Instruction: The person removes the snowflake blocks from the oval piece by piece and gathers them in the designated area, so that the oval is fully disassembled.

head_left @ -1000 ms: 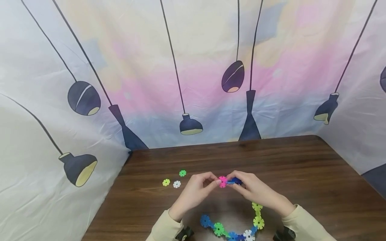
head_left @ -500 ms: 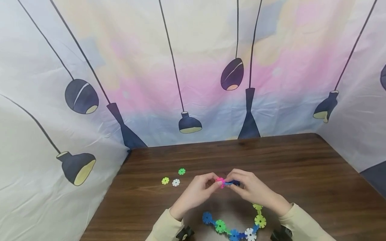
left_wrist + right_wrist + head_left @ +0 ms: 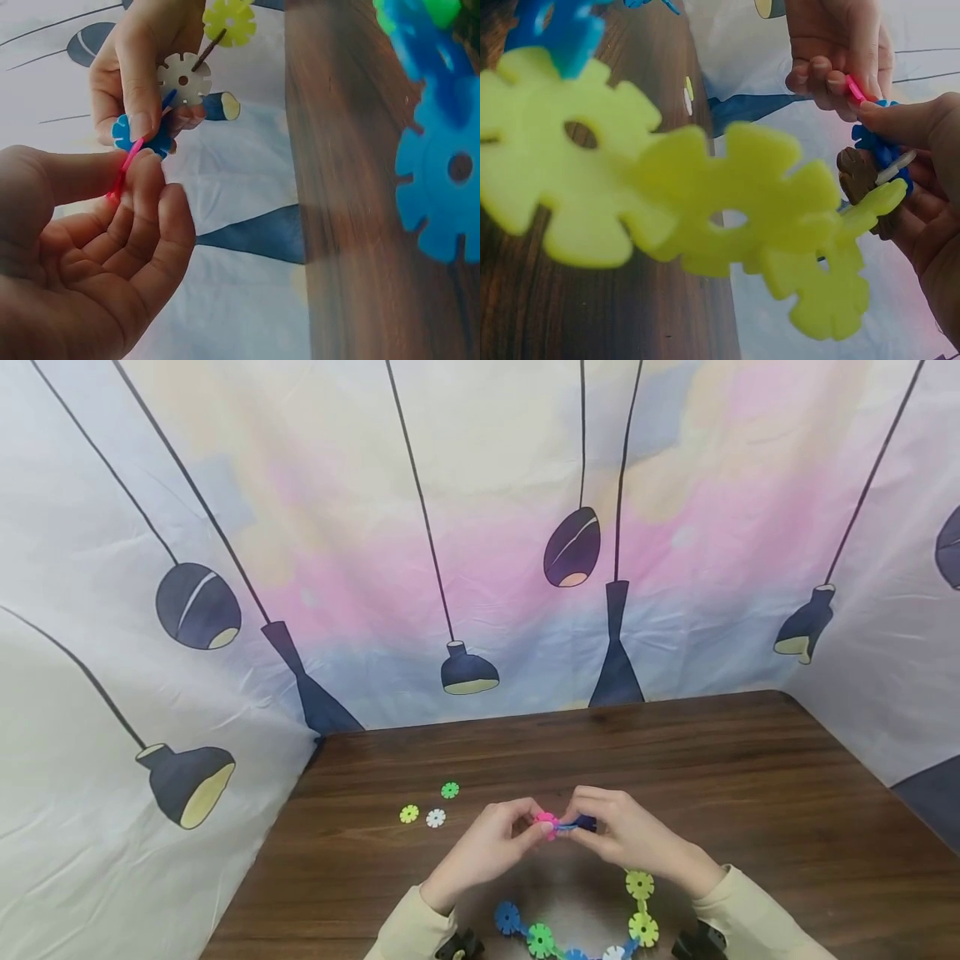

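Observation:
My left hand pinches a pink notched snowflake disc between thumb and fingertips. My right hand grips a blue snowflake disc at one end of a linked chain. The pink disc's edge meets the blue disc right between both hands' fingertips. Beyond the right fingers, the chain continues through a white disc, a brown disc and yellow discs. From there it curves low in front of me to a green disc and a blue end disc.
Three loose discs lie on the wooden table left of my hands: green, yellow and white. A cloth backdrop printed with lamps hangs behind the table. Dark wrist mounts sit by the sleeves.
The pink disc, facing the head camera earlier, is now more covered by the left fingers and pressed closer against the blue disc. Both hands have shifted slightly; the hanging chain sways a little.

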Motion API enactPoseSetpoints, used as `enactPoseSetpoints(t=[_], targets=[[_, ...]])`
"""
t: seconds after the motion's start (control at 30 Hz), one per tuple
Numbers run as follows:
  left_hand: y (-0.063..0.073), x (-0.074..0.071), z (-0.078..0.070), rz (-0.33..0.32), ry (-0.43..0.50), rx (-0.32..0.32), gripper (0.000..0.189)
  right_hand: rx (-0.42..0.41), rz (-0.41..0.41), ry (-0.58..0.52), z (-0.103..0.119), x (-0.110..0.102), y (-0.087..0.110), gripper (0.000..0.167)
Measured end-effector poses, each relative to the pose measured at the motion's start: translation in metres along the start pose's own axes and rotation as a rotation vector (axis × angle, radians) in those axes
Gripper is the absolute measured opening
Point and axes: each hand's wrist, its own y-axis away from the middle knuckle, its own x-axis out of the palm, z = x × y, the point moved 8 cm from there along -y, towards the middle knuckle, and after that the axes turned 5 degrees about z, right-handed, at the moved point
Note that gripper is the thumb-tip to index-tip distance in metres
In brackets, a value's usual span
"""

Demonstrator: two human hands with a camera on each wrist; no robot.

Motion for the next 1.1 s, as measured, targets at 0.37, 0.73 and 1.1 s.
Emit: enactPoseSetpoints(t=[0.37, 0.73, 1.1], targets=[[0.0019, -0.0031, -0.0022, -0.166, -0.028, 0.042, 0.015, -0.075, -0.124, 0.033, 0.0046, -0.0066, -0.0002, 0.022], [-0.0010, -0.0045, 0.0016, -0.201, -0.016, 0.006, 0.013, -0.023, -0.160, 0.083, -0.0002, -0.0041, -0.0005, 0.027], [0.0014, 0.0009, -0.0004, 0.040, 0.188, -0.030, 0.012, 0.046, -0.056, -0.217, -0.0035, -0.0053, 0.0000, 0.005]])
